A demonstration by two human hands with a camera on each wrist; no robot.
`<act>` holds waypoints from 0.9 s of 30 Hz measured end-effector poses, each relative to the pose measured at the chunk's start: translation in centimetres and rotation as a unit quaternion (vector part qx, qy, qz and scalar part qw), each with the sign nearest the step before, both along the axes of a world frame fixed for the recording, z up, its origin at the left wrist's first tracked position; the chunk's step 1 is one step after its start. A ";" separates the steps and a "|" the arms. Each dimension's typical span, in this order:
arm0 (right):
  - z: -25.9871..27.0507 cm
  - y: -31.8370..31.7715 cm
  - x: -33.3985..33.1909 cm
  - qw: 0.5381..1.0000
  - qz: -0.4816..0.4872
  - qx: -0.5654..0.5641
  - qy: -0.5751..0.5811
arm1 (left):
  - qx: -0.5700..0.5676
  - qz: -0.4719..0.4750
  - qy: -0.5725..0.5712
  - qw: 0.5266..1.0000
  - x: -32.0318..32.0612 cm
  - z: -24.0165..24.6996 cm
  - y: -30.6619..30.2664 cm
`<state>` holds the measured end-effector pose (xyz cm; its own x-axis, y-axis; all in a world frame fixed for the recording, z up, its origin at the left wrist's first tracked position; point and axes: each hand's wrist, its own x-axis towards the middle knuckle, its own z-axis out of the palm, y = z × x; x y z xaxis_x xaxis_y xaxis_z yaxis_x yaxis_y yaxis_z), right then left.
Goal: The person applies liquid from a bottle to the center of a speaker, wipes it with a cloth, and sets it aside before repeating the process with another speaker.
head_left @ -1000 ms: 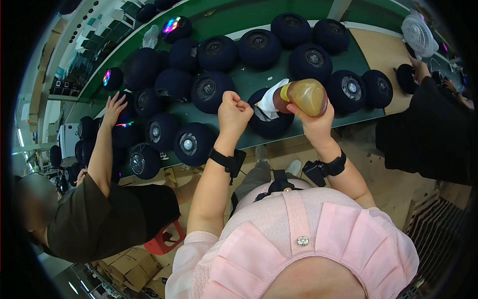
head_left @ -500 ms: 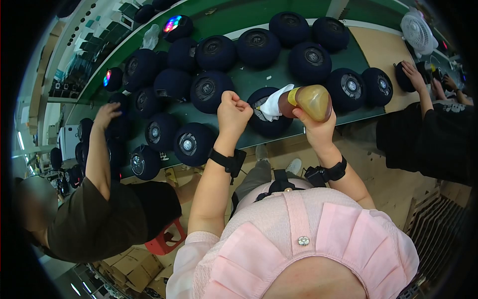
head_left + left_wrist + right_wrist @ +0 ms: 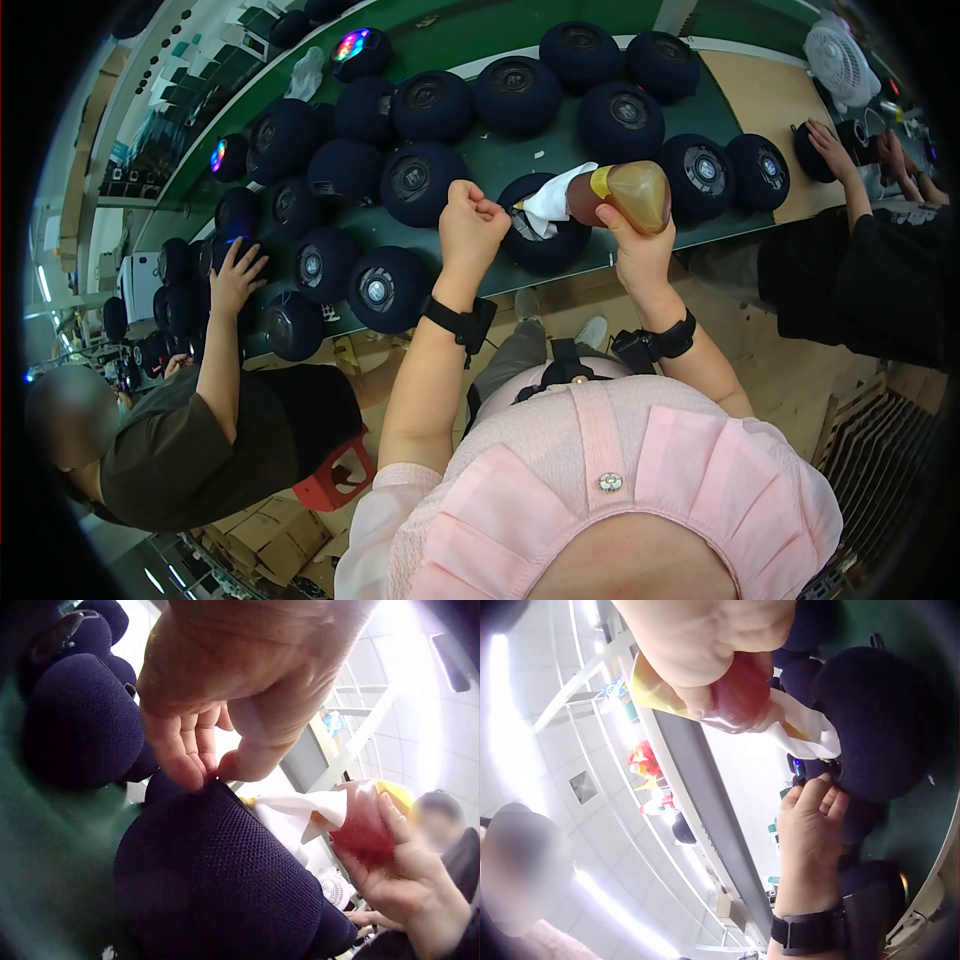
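My right hand (image 3: 642,245) grips a squeeze bottle (image 3: 635,192) of amber liquid with a yellow band, tilted so its nozzle points left. White cloth or paper (image 3: 548,205) wraps the bottle's neck. The narrow tip sits at the top opening of a dark blue, fabric-covered round speaker (image 3: 545,258). On that speaker's left side is my left hand (image 3: 472,228). In the left wrist view, its thumb and fingertips pinch the edge of the mesh fabric (image 3: 217,877) at the rim, close to the yellow nozzle tip (image 3: 248,802).
Many similar round speakers (image 3: 432,105) crowd the green table (image 3: 560,150); one at the back (image 3: 362,52) shows coloured lights. At left, another person's hand (image 3: 232,285) touches a speaker. A brown board (image 3: 765,110) and a white fan (image 3: 842,65) are at right.
The bottle has shifted slightly right and its body has dipped a little, the tip still at the opening. My left hand stays put. The left neighbour's hand has lowered onto a nearer speaker.
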<state>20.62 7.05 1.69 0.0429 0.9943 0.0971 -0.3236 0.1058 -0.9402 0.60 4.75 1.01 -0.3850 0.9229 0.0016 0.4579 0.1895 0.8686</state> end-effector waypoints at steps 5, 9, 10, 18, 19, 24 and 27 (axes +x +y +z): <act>0.0 0.3 0.4 1.000 -0.003 0.027 0.006 | 0.005 0.009 0.009 1.000 0.1 -0.2 0.2; 0.0 0.2 0.8 1.000 0.013 0.014 -0.015 | 0.001 0.011 0.017 1.000 0.3 -0.1 0.2; 0.1 0.1 0.9 1.000 0.012 0.010 0.001 | 0.005 0.014 0.022 1.000 0.4 0.0 0.2; -1.1 1.4 2.6 0.946 0.040 -0.217 0.237 | 0.001 0.033 0.056 0.998 1.0 -0.2 -0.5; -1.2 1.5 2.9 0.923 0.054 -0.258 0.280 | 0.015 0.048 0.090 0.995 1.4 0.0 -1.0; 0.3 1.0 3.4 0.852 0.053 -0.350 0.387 | -0.079 0.050 0.116 0.989 4.1 0.4 -3.7; -0.3 0.8 3.6 0.835 0.068 -0.356 0.415 | -0.047 0.034 0.158 0.986 3.9 -1.5 -3.6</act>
